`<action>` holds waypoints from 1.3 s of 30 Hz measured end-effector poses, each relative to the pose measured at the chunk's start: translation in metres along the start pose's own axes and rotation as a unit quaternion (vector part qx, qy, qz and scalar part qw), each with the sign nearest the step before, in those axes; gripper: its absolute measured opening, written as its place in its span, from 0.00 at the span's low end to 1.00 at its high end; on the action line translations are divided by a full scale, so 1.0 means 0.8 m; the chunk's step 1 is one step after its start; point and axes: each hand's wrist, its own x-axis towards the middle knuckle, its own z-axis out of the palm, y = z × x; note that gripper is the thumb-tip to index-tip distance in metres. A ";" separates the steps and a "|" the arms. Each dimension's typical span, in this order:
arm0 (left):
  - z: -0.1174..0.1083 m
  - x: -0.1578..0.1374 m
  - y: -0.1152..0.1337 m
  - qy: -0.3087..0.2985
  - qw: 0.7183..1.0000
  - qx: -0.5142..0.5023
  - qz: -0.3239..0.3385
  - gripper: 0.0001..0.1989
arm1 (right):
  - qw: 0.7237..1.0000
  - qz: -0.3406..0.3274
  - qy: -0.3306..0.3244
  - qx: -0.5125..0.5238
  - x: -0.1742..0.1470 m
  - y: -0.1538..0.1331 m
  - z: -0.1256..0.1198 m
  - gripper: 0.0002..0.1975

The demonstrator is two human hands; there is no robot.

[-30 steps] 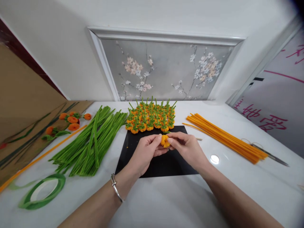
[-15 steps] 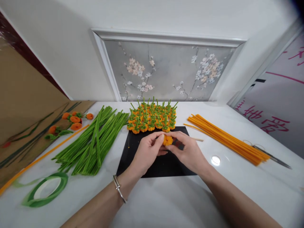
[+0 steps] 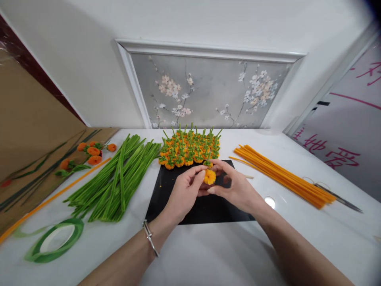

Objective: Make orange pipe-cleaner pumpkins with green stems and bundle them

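Over the black mat (image 3: 190,212), my left hand (image 3: 184,190) pinches a small orange chenille-stem flower (image 3: 210,177) between thumb and fingers. My right hand (image 3: 239,190) curls around the flower's other side, its thumb at the lower edge and its index finger above. Parts of the fingers behind the flower are hidden. Just beyond my hands, several rows of orange flowers (image 3: 190,149) with upright green stems stand close together, partly over the mat's far edge.
A pile of green chenille stems (image 3: 116,182) lies left, near a roll of green tape (image 3: 56,242). Orange chenille stems (image 3: 282,176) and scissors (image 3: 342,198) lie right. Finished orange flowers (image 3: 93,151) rest at far left. A wall panel (image 3: 208,91) stands behind.
My right thumb has dropped slightly and its fingers have spread a little around the flower, showing more of it. The left hand keeps its pinch. The view has shifted slightly.
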 end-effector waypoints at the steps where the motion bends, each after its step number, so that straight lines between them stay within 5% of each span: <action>1: 0.000 0.001 0.000 0.004 1.000 -0.002 0.001 0.16 | 1.000 0.001 -0.007 0.000 0.002 0.003 -0.005 0.33; 9: 0.004 -0.004 0.005 -0.022 1.000 -0.012 0.014 0.15 | 0.994 -0.095 0.008 -0.054 0.010 0.011 -0.017 0.09; 17: -0.004 -0.006 0.005 -0.062 0.993 0.042 0.089 0.33 | 0.974 -0.189 0.083 -0.094 0.011 0.008 -0.018 0.10; 22: -0.003 -0.006 0.000 -0.016 0.982 0.123 0.142 0.19 | 0.965 -0.216 0.103 -0.109 0.010 0.008 -0.014 0.10; 31: -0.008 -0.004 -0.002 -0.001 0.979 0.134 0.154 0.15 | 0.990 -0.122 0.006 -0.075 0.001 -0.001 -0.014 0.16; 39: -0.008 -0.006 -0.004 0.003 0.978 0.134 0.158 0.15 | 0.996 -0.031 0.022 0.079 -0.005 -0.010 -0.002 0.14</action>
